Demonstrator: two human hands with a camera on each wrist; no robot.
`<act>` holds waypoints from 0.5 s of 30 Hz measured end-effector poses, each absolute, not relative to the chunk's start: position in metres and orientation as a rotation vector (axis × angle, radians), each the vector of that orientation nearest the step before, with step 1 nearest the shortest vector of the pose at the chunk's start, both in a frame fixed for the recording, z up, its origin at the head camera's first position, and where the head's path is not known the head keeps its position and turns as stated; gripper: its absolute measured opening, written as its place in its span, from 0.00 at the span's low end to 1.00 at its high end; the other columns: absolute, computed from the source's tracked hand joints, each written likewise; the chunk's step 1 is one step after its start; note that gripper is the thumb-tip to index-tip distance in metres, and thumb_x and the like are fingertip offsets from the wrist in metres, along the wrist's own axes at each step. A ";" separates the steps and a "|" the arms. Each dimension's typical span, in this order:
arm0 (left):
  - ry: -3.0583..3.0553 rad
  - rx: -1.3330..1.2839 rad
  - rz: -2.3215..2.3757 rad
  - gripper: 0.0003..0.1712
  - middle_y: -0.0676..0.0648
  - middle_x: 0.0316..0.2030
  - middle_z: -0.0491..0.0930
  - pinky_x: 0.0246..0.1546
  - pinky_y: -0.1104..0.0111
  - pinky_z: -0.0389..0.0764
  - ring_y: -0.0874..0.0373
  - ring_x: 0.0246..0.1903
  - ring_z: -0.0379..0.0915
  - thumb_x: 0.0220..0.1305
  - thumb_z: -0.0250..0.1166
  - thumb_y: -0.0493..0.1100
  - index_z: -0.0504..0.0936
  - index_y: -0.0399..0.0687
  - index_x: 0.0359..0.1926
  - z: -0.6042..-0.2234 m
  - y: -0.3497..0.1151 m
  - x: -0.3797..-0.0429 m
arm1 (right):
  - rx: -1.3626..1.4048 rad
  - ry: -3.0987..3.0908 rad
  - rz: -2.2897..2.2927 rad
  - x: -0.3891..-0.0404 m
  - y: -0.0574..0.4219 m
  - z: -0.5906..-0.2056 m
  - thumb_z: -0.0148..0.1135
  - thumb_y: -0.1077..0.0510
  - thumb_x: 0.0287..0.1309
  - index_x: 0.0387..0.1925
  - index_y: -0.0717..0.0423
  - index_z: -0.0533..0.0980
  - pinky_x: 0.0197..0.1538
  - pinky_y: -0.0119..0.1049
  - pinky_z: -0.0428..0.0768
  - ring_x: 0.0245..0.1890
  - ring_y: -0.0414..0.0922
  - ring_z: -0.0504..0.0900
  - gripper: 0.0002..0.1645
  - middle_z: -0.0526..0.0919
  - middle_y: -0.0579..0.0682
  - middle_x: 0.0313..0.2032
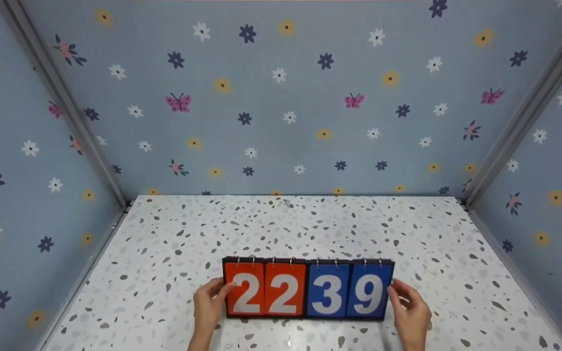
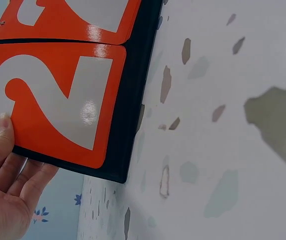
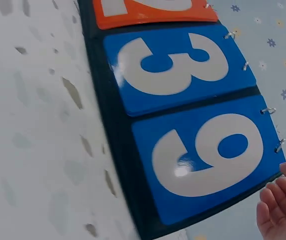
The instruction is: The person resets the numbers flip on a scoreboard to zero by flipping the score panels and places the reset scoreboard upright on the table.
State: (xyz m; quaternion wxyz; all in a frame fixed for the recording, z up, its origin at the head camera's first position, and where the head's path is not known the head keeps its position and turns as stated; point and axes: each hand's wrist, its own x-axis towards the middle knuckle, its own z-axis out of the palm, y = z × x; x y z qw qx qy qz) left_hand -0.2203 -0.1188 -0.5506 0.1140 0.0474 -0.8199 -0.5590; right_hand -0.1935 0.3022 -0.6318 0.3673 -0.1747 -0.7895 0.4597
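Note:
A flip scoreboard stands upright on the speckled tabletop in the head view, its black frame carrying two red cards and two blue cards on metal rings. The cards read 2, 2, 3 and 9. My left hand pinches the board's left edge, and its thumb lies over the first red card in the left wrist view. At the opposite edge, my right hand holds the board between thumb and fingers. The right wrist view shows that hand at the side of the card with the 9; part of it runs out of frame.
The white tabletop has grey and brown speckles. Blue walls printed with flowers and butterflies close in the back and both sides, with grey metal posts at the corners.

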 end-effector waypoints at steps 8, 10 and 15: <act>-2.414 0.156 -1.651 0.15 0.41 0.32 0.81 0.41 0.59 0.77 0.49 0.35 0.77 0.53 0.66 0.43 0.82 0.33 0.37 -0.550 -0.118 -0.221 | -0.452 -1.999 1.232 -0.185 0.289 -0.637 0.70 0.61 0.43 0.38 0.51 0.79 0.32 0.20 0.75 0.30 0.35 0.79 0.16 0.81 0.44 0.33; -2.410 0.152 -1.650 0.14 0.41 0.32 0.81 0.40 0.59 0.77 0.49 0.35 0.78 0.53 0.66 0.42 0.82 0.34 0.36 -0.551 -0.118 -0.221 | -0.454 -2.002 1.206 -0.184 0.285 -0.638 0.71 0.62 0.41 0.36 0.52 0.79 0.31 0.20 0.75 0.29 0.35 0.79 0.16 0.81 0.44 0.31; -2.397 0.141 -1.656 0.13 0.42 0.30 0.82 0.38 0.61 0.78 0.50 0.34 0.78 0.53 0.66 0.41 0.82 0.34 0.36 -0.552 -0.119 -0.221 | -0.573 -2.075 1.156 -0.185 0.278 -0.641 0.74 0.54 0.37 0.32 0.49 0.78 0.27 0.20 0.74 0.26 0.36 0.77 0.16 0.80 0.43 0.28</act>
